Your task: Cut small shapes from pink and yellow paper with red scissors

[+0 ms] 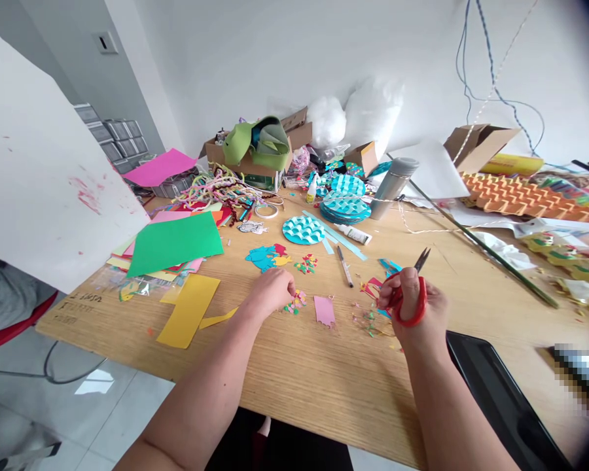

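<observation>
My left hand (271,292) rests low over a small pile of colourful paper dots (297,301). Its fingertips are pinched together at the pile; whatever is between them is hidden. In my right hand (434,314) is a pair of scissors (414,313) with red handles, the blades pointing up and away from me. Between the hands lies a pink paper piece (324,311) with scalloped cuts along its lower edge. Small paper scraps (370,320) are scattered left of the right hand. Beyond the left hand are blue fish cutouts (261,258) and more small coloured bits (306,263).
Yellow paper (189,311) and a green sheet (177,243) lie at left. A pen (345,266), glue bottle (354,233) and blue patterned disc (303,230) sit ahead. A grey flask (393,188) stands behind. A black tablet-like object (495,392) lies near my right forearm.
</observation>
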`<state>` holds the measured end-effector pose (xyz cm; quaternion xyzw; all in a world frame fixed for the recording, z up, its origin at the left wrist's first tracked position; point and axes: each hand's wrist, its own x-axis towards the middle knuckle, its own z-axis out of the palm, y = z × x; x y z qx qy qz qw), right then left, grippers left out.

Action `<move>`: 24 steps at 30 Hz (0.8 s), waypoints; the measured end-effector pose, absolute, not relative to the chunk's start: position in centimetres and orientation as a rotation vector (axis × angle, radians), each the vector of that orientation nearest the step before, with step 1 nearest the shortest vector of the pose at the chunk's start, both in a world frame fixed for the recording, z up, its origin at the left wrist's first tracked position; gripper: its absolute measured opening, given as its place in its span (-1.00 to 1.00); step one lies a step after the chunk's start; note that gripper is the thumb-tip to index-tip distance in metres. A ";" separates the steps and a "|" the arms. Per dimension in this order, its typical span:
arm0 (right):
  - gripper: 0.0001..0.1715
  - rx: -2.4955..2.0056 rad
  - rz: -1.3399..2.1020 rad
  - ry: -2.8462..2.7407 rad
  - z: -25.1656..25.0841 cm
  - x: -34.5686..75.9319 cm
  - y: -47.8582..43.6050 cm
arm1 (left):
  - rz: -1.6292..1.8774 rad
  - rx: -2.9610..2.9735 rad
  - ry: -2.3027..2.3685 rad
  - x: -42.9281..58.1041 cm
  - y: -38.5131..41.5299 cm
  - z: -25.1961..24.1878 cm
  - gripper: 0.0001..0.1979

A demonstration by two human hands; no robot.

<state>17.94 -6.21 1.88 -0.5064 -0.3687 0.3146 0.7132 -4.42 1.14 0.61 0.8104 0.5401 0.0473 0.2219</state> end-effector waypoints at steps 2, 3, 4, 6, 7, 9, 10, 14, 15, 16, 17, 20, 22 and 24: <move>-0.54 -1.121 0.702 -0.812 1.9 18.0 -6.3 | 0.155 2.213 1.508 -4.5 1.2 0.6 -0.79; -0.55 -1.122 0.708 -0.811 1.9 18.0 -6.3 | 0.158 2.207 1.504 -4.5 1.1 0.7 -0.77; -0.55 -1.122 0.712 -0.811 2.0 18.0 -6.4 | 0.151 2.205 1.495 -4.5 1.1 0.8 -0.75; -0.56 -1.128 0.715 -0.822 2.1 17.9 -6.5 | 0.120 2.206 1.469 -4.5 0.9 1.1 -0.74; -0.57 -1.131 0.713 -0.830 2.1 17.9 -6.5 | 0.106 2.202 1.459 -4.5 0.9 1.2 -0.74; -0.55 -1.136 0.703 -0.847 2.2 17.9 -6.6 | 0.108 2.171 1.455 -4.6 1.0 1.2 -0.74; -0.54 -1.137 0.699 -0.854 2.2 17.9 -6.6 | 0.135 2.147 1.464 -4.7 1.2 1.2 -0.75; -0.52 -1.148 0.691 -0.867 2.1 17.9 -6.5 | 0.320 2.102 1.520 -5.2 1.7 1.1 -0.80; -0.52 -1.152 0.692 -0.867 2.1 17.9 -6.5 | 0.317 2.112 1.521 -5.2 1.7 1.1 -0.81; -0.52 -1.151 0.692 -0.868 2.1 17.9 -6.5 | 0.285 2.129 1.510 -5.2 1.6 1.0 -0.84; -0.53 -1.150 0.693 -0.868 2.1 17.9 -6.4 | 0.236 2.144 1.494 -5.1 1.5 1.0 -0.86; -0.53 -1.141 0.697 -0.862 2.1 17.9 -6.4 | 0.148 2.168 1.458 -4.8 0.9 0.9 -0.94; -0.53 -1.146 0.698 -0.855 2.1 18.0 -6.4 | 0.184 2.165 1.470 -4.4 0.7 0.9 -0.96; -0.53 -1.154 0.717 -0.872 2.1 18.0 -6.4 | 0.274 2.158 1.484 -3.9 0.4 1.0 -0.95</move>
